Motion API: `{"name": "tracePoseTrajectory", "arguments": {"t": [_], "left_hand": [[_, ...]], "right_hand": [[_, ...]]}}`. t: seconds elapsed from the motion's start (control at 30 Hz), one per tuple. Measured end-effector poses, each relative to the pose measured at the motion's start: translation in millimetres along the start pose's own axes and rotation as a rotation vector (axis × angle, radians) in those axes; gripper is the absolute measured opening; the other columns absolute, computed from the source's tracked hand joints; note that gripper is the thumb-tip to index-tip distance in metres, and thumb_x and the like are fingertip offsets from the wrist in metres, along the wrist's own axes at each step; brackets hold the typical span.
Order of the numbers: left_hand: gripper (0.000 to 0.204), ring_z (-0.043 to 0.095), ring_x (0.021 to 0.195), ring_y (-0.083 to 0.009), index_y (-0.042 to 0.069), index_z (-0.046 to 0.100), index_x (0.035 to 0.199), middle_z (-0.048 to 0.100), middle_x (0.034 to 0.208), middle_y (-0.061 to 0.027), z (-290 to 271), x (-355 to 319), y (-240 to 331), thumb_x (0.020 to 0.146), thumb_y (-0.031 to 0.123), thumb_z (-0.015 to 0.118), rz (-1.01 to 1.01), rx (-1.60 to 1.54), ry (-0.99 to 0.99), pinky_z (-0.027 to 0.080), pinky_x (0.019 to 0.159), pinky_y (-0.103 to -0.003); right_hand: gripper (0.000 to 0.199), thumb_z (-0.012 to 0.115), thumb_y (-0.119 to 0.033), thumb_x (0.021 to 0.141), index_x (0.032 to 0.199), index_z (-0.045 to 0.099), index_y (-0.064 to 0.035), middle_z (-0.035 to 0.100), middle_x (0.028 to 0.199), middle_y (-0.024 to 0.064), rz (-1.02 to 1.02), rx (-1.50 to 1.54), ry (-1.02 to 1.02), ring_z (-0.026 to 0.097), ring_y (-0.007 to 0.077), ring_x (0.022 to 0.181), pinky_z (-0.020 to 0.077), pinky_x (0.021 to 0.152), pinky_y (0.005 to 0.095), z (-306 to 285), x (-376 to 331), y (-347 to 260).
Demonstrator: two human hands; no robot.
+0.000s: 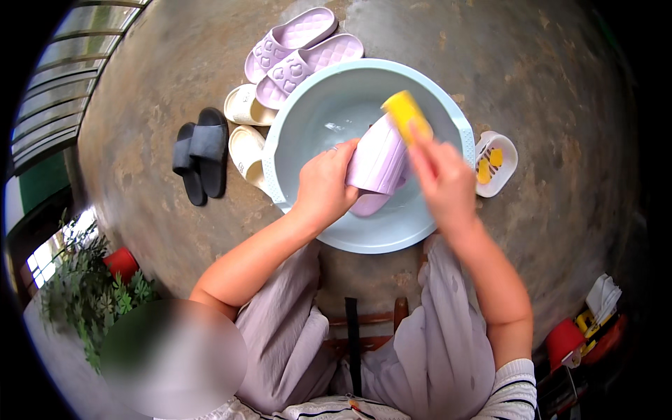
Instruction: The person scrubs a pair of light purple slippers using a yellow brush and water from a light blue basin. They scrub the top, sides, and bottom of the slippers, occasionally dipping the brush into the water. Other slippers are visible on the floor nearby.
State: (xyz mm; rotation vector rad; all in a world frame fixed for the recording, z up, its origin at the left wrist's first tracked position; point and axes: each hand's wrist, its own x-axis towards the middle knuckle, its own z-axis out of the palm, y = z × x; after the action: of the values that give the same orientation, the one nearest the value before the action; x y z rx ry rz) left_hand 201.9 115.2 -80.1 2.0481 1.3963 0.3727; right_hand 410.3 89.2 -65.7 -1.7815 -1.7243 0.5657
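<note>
My left hand (323,178) grips a lilac slipper (374,164) over a wide, pale blue basin (297,133). The slipper's strap faces up and its lower end shows beneath the strap. A yellow block-shaped scrubber (406,115), smeared by motion, is in my closed right hand (442,178), at the slipper's upper right end. Its underside is hidden, so I cannot tell sponge from brush. Whether it touches the slipper is unclear. A little liquid glints on the basin's floor.
Lilac slides (308,59), cream slippers (245,150) and black-soled grey slippers (208,150) lie left of the basin. A white soap dish (505,178) with yellow pieces sits at its right. Leafy plants (91,301) stand lower left, a red container (562,343) lower right.
</note>
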Motion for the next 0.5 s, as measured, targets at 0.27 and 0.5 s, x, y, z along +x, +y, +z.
{"name": "tracePoseTrajectory", "arguments": {"t": [0.27,0.5], "left_hand": [[0.051,0.065,0.08,-0.0346,0.003,0.059,0.118,0.069,0.096,-0.0152,2,-2,3,0.066,0.0,0.063,0.024,0.04,0.023,0.053,0.073,-0.044],[0.05,0.065,0.077,-0.0329,0.005,0.062,0.116,0.07,0.092,-0.0131,6,-5,1,0.067,0.0,0.063,0.068,0.024,0.065,0.053,0.069,-0.042]], "right_hand": [[0.039,0.072,-0.01,0.087,0.125,0.069,-0.0182,0.056,0.069,0.0103,0.013,0.075,-0.125,0.058,0.0228,0.059,0.048,0.057,0.0343,-2,-10,-11],[0.04,0.071,-0.009,0.088,0.127,0.068,-0.0171,0.06,0.073,0.0113,0.066,0.062,-0.06,0.058,0.0236,0.06,0.0478,0.058,0.0336,-8,2,1]]}}
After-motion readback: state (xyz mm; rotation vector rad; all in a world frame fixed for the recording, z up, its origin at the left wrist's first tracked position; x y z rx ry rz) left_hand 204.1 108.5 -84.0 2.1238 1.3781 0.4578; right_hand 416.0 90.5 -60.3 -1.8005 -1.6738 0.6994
